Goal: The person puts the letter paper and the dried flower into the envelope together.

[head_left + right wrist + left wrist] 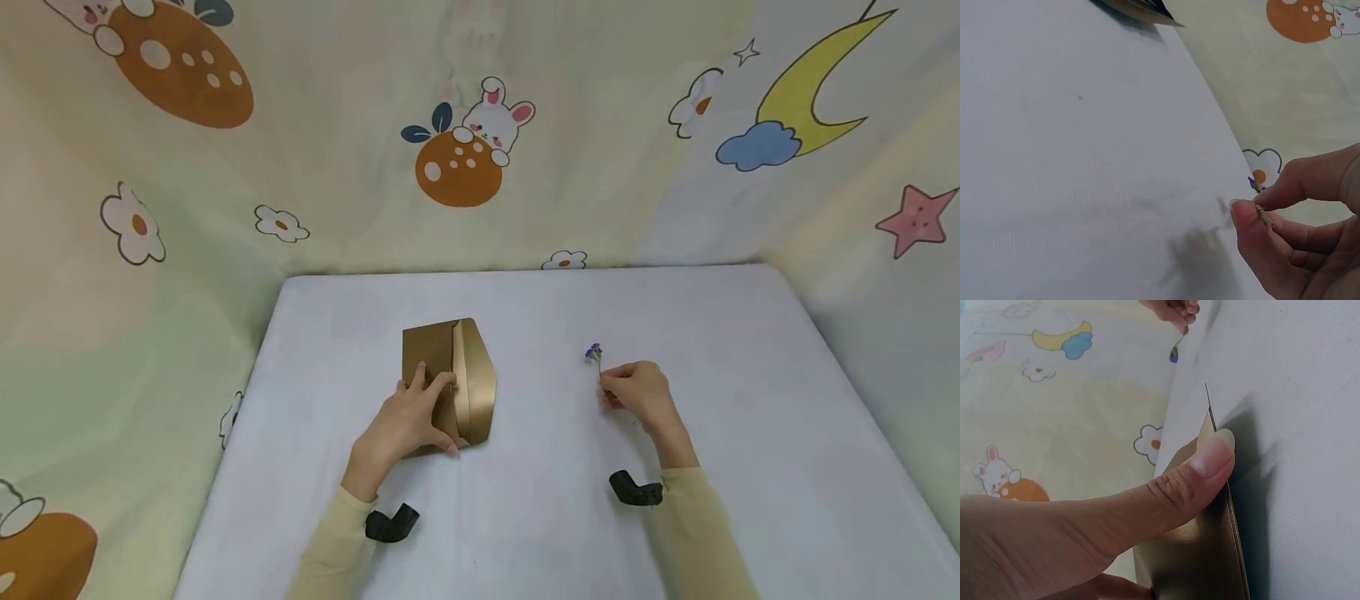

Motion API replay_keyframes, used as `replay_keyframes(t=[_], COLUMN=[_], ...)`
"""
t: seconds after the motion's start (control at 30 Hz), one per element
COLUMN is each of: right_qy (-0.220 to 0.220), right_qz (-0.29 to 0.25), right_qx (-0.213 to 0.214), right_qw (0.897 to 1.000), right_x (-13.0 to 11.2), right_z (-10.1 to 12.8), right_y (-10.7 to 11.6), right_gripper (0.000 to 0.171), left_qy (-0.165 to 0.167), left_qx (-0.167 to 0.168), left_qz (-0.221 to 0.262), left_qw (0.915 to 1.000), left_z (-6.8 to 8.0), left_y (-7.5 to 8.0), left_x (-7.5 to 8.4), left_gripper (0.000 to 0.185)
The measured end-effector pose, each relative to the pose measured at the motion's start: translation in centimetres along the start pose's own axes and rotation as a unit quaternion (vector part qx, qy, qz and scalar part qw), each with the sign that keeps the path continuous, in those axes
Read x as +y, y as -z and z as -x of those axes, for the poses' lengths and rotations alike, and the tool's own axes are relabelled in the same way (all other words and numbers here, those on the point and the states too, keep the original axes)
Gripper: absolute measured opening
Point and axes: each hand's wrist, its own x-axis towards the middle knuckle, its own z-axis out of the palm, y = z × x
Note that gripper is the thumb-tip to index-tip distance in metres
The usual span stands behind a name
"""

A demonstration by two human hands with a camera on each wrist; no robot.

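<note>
On the white table, your left hand grips the gold paper envelope with flap, at left; it is probably light and easily creased, so hold its edges. At right, your right hand pinches the tiny purple-flowered sprig, probably brittle; its stem suits soft fingertips.

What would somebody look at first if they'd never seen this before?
Probably the shiny gold envelope under the left grip, on the white tabletop. Next, the little purple flower sprig, pinched by its stem in the right grip. The yellow crescent moon, high on the right of the cloth backdrop, stands out too.
</note>
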Motion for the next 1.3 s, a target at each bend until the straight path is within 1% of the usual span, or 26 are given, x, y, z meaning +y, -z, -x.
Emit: replay_keyframes(t=[0.1, 0.2, 0.3, 0.47, 0.63, 0.77, 0.87, 1.07, 1.13, 1.3], right_qy=[0.009, 0.012, 0.014, 0.023, 0.034, 0.047, 0.05, 0.07, 0.077, 0.093], right_qz=[-0.031, -0.06, -0.079, -0.095, -0.093, -0.094, -0.101, -0.108, -0.101, -0.069], right_qx=[-0.002, -0.011, -0.023, -0.033, -0.05, -0.063, -0.075, -0.111, -0.119, -0.122], right_qw=[0.999, 0.998, 0.997, 0.995, 0.994, 0.993, 0.991, 0.985, 0.985, 0.986], right_x=[-0.9, -1.4, -1.8, -2.4, -3.5, -4.4, -4.9, -5.8, -6.1, -7.2], right_z=[-0.6, -1.0, -1.2, -1.5, -1.6, -1.4, -0.8, 0.3, 0.3, -0.2], right_y=[-0.7, -1.5, -2.2, -3.1, -4.3, -5.7, -7.1, -10.2, -11.3, -13.2], right_gripper=[0.032, 0.031, 0.03, 0.03, 0.028, 0.025, 0.023, 0.021, 0.02, 0.019], left_qy=[-0.001, 0.0, 0.0, 0.004, 0.005, 0.007, 0.01, 0.017, 0.021, 0.025], left_qx=[0.0, -0.004, -0.008, -0.012, -0.013, -0.01, -0.015, -0.023, -0.023, -0.003], left_qz=[-0.003, -0.001, -0.002, -0.009, -0.013, -0.011, -0.004, 0.014, 0.017, 0.014], left_qw=[1.0, 1.0, 1.0, 0.9999, 0.9998, 0.9999, 0.9998, 0.9995, 0.9994, 0.9996], left_z=[-0.4, -0.4, -0.4, -0.8, -1.2, -1.0, -0.5, 0.4, 0.4, 0.4], left_y=[0.7, 1.1, 1.3, 1.5, 1.7, 1.6, 1.1, -0.1, -0.3, -0.1], left_x=[0.0, -0.1, -0.1, -0.1, -0.1, 0.0, 0.2, 0.6, 0.7, 0.3], left_gripper=[0.106, 0.106, 0.106, 0.108, 0.108, 0.108, 0.107, 0.105, 0.105, 0.104])
